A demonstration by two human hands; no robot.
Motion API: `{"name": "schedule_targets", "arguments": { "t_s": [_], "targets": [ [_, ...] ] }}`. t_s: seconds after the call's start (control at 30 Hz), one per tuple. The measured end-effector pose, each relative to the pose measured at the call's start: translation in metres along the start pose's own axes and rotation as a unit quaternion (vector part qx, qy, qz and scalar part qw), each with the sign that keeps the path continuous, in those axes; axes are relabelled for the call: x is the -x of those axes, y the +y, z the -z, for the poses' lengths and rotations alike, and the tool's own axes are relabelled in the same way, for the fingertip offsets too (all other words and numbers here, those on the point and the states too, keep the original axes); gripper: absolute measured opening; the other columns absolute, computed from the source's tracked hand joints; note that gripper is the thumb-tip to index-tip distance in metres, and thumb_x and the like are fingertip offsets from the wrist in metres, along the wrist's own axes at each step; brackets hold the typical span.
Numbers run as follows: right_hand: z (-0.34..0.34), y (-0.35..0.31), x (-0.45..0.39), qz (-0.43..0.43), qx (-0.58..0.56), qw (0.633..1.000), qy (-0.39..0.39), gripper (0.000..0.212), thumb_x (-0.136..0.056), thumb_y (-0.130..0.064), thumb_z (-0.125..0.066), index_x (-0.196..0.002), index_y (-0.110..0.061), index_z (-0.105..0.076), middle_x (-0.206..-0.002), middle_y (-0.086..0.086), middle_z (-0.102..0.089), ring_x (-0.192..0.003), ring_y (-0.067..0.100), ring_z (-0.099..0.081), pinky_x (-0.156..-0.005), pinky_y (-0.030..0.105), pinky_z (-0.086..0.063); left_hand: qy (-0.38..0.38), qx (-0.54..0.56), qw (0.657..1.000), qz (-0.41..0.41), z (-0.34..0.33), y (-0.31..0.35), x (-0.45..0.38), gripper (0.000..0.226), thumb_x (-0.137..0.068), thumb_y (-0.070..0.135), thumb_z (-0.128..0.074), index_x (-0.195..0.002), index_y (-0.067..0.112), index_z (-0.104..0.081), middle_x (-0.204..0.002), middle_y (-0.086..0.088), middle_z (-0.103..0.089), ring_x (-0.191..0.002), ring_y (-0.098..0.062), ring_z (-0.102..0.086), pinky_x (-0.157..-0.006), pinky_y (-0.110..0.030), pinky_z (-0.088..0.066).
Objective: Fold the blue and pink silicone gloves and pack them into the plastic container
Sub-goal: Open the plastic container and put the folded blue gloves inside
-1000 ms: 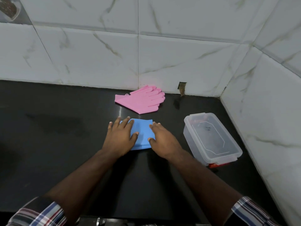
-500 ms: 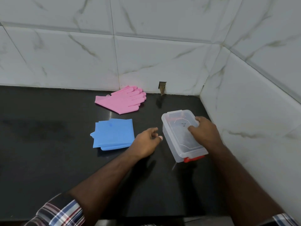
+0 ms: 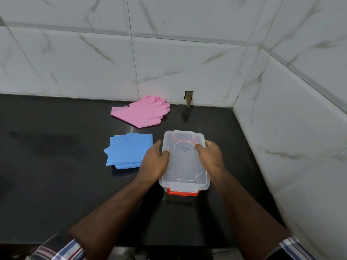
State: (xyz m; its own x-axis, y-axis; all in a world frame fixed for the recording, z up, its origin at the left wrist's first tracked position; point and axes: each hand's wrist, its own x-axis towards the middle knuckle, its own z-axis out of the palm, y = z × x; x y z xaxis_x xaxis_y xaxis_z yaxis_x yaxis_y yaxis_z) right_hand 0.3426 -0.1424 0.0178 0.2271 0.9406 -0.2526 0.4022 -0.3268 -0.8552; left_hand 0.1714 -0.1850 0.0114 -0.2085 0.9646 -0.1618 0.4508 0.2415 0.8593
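The clear plastic container [image 3: 185, 166], lid on with red clips, sits on the black counter in front of me. My left hand [image 3: 155, 162] grips its left side with the thumb on the lid. Gripping the right side the same way is my right hand [image 3: 211, 156]. The folded blue gloves [image 3: 127, 151] lie in a flat stack just left of my left hand. Behind them, near the wall, the pink gloves [image 3: 141, 113] lie flat and unfolded, fingers pointing right.
The black counter [image 3: 56, 166] ends at white marble-tiled walls behind and on the right [image 3: 300, 147], forming a corner. A small hole [image 3: 188, 97] is in the back wall at counter level. The counter's front edge runs under my forearms.
My hands left the folded blue gloves. The right hand took the container, pulled it leftward and closer to the gloves, and the left hand now holds it too.
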Motion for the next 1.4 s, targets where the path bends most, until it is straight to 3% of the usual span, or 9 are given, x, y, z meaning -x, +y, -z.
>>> {"name": "schedule_targets", "arguments": {
  "t_s": [0.07,0.17,0.53,0.77,1.03,1.17,1.27,1.33,1.4],
  "targets": [
    [-0.008,-0.002,-0.005,0.024,0.019,0.999,0.008,0.015,-0.095,-0.031,-0.055,-0.102,-0.019,-0.063,-0.097,-0.001,-0.069,-0.081,0.015,-0.067,-0.07,0.035,-0.058,0.012,0.02,1.0,-0.014,-0.001,-0.004,0.002,0.036,-0.105,0.023,-0.042,-0.139,0.014,-0.05,-0.125,0.003,-0.061,-0.087,-0.001,-0.055,-0.07,-0.015,-0.043],
    [-0.015,-0.007,-0.009,0.064,0.061,0.996,0.01,0.02,-0.099,-0.029,-0.053,-0.111,-0.017,-0.062,-0.1,-0.003,-0.064,-0.087,0.015,-0.063,-0.068,0.029,-0.053,0.017,0.034,0.999,-0.02,-0.002,-0.008,0.0,0.033,-0.106,0.025,-0.039,-0.135,0.022,-0.054,-0.11,0.012,-0.06,-0.088,-0.002,-0.06,-0.063,-0.01,-0.04],
    [-0.019,-0.001,-0.017,0.09,0.039,0.995,0.037,0.023,-0.101,-0.024,-0.045,-0.095,-0.018,-0.067,-0.097,0.002,-0.067,-0.083,0.016,-0.065,-0.073,0.037,-0.06,0.022,-0.008,1.0,-0.015,-0.003,-0.014,-0.007,0.036,-0.105,0.036,-0.036,-0.137,0.027,-0.05,-0.125,0.0,-0.062,-0.105,-0.014,-0.06,-0.087,-0.031,-0.051],
    [-0.024,0.006,-0.026,0.104,0.044,0.993,0.039,0.023,-0.096,-0.036,-0.043,-0.092,-0.031,-0.065,-0.106,0.001,-0.065,-0.085,0.016,-0.068,-0.073,0.041,-0.063,0.023,0.03,0.999,-0.014,-0.004,-0.013,-0.006,0.035,-0.106,0.032,-0.037,-0.136,0.024,-0.052,-0.117,0.007,-0.061,-0.091,-0.007,-0.059,-0.078,-0.021,-0.048],
    [-0.017,-0.009,-0.013,0.124,0.038,0.991,0.043,0.02,-0.102,-0.029,-0.045,-0.1,-0.024,-0.064,-0.1,-0.003,-0.067,-0.088,0.014,-0.066,-0.078,0.039,-0.061,0.046,-0.002,0.999,-0.011,-0.004,-0.014,-0.007,0.034,-0.105,0.037,-0.035,-0.132,0.027,-0.053,-0.116,0.0,-0.055,-0.096,-0.012,-0.058,-0.092,-0.038,-0.053],
    [-0.011,-0.018,-0.009,0.11,0.016,0.993,0.033,0.018,-0.101,-0.024,-0.045,-0.097,-0.02,-0.062,-0.094,-0.001,-0.068,-0.086,0.016,-0.066,-0.077,0.04,-0.059,0.075,-0.008,0.997,-0.019,0.0,-0.005,-0.005,0.033,-0.103,0.034,-0.038,-0.131,0.027,-0.055,-0.113,-0.001,-0.047,-0.084,-0.005,-0.051,-0.088,-0.033,-0.048],
    [-0.003,-0.027,-0.008,0.089,-0.023,0.995,0.028,0.019,-0.094,-0.019,-0.049,-0.1,-0.021,-0.067,-0.092,-0.004,-0.069,-0.086,0.017,-0.067,-0.079,0.043,-0.058,0.102,0.052,0.992,-0.057,0.011,0.012,0.0,0.025,-0.1,0.025,-0.047,-0.118,0.031,-0.064,-0.098,0.003,-0.061,-0.08,-0.005,-0.062,-0.077,-0.022,-0.056],
    [0.009,-0.037,-0.005,0.087,-0.09,0.992,0.025,0.021,-0.095,-0.019,-0.054,-0.11,-0.024,-0.067,-0.096,-0.008,-0.07,-0.086,0.011,-0.068,-0.071,0.032,-0.057,0.096,0.104,0.986,-0.087,0.02,0.029,0.002,0.021,-0.099,0.021,-0.054,-0.111,0.033,-0.067,-0.084,0.015,-0.064,-0.071,0.01,-0.063,-0.057,-0.004,-0.046],
    [0.025,-0.049,-0.002,0.115,-0.173,0.978,0.025,0.024,-0.096,-0.022,-0.058,-0.118,-0.024,-0.067,-0.1,-0.008,-0.072,-0.088,0.009,-0.068,-0.069,0.023,-0.052,0.091,0.131,0.979,-0.129,0.031,0.046,0.002,0.017,-0.096,0.021,-0.063,-0.107,0.033,-0.068,-0.078,0.015,-0.06,-0.063,0.009,-0.058,-0.057,-0.003,-0.041]
  ]
}}
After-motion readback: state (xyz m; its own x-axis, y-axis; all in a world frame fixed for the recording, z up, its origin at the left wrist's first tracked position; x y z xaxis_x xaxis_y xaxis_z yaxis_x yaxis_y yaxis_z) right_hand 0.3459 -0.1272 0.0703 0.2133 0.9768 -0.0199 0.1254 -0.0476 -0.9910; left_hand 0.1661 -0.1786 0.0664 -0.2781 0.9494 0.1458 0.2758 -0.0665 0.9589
